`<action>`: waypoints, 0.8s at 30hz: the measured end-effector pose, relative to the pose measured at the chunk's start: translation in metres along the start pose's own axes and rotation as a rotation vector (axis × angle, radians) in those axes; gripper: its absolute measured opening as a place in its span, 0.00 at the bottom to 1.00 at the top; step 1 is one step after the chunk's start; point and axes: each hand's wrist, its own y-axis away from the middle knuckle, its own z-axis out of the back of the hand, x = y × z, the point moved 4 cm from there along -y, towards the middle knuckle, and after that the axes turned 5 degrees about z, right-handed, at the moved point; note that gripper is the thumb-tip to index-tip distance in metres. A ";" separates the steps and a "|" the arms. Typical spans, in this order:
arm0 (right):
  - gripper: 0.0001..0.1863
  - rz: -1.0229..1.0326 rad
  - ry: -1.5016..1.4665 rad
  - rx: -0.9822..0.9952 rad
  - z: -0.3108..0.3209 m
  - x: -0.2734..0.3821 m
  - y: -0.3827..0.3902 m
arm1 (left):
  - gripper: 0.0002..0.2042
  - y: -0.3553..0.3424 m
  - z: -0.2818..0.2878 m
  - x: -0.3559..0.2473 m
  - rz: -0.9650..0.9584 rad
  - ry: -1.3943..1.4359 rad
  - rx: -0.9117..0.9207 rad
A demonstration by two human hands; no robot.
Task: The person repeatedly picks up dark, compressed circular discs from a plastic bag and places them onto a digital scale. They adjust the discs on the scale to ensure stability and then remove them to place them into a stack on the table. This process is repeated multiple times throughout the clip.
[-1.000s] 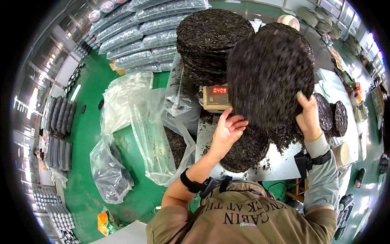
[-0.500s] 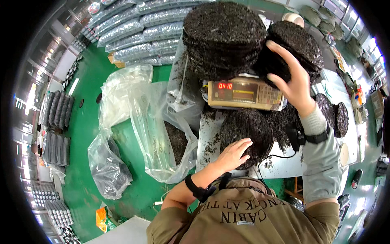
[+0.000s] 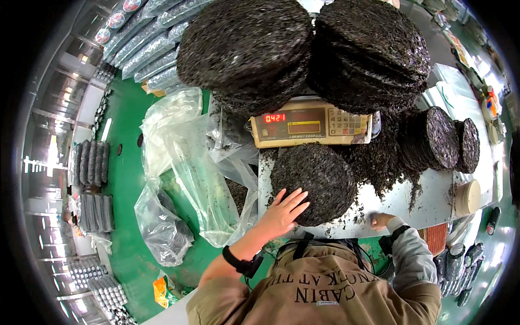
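Note:
My left hand [image 3: 285,212] rests with spread fingers on the near left edge of a round dark cake [image 3: 319,181], which looks like dried seaweed, at the table's front. My right hand [image 3: 382,220] is low at the table's front edge with its fingers curled; what they hold, if anything, is hidden. Beyond the cake stands a yellowish digital scale [image 3: 311,125] with a lit red display. Two tall stacks of similar cakes rise behind its panel, a left stack [image 3: 244,49] and a right stack [image 3: 371,54].
Loose dark shreds [image 3: 374,162] are heaped right of the cake, and crumbs dot the white table [image 3: 417,208]. More cakes [image 3: 441,138] stand on edge farther right, near a cream round container [image 3: 467,197]. Clear plastic bags [image 3: 195,179] lie on the green floor at left, below piled filled bags [image 3: 157,54].
My right hand has left the right stack and come down to the table's front edge, its fingers closing. My left hand still touches the near cake. The view has shifted, and the scale's display differs.

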 end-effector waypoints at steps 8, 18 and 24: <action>0.19 -0.074 0.376 -0.480 0.175 -0.025 -0.029 | 0.23 -0.011 0.020 -0.021 0.205 0.115 -0.031; 0.12 0.564 -0.198 -1.121 0.274 0.062 0.096 | 0.19 -0.010 0.054 0.031 0.573 0.493 -0.781; 0.26 0.904 -1.644 -0.819 0.305 0.064 0.070 | 0.31 -0.043 0.116 0.168 0.747 1.589 -1.335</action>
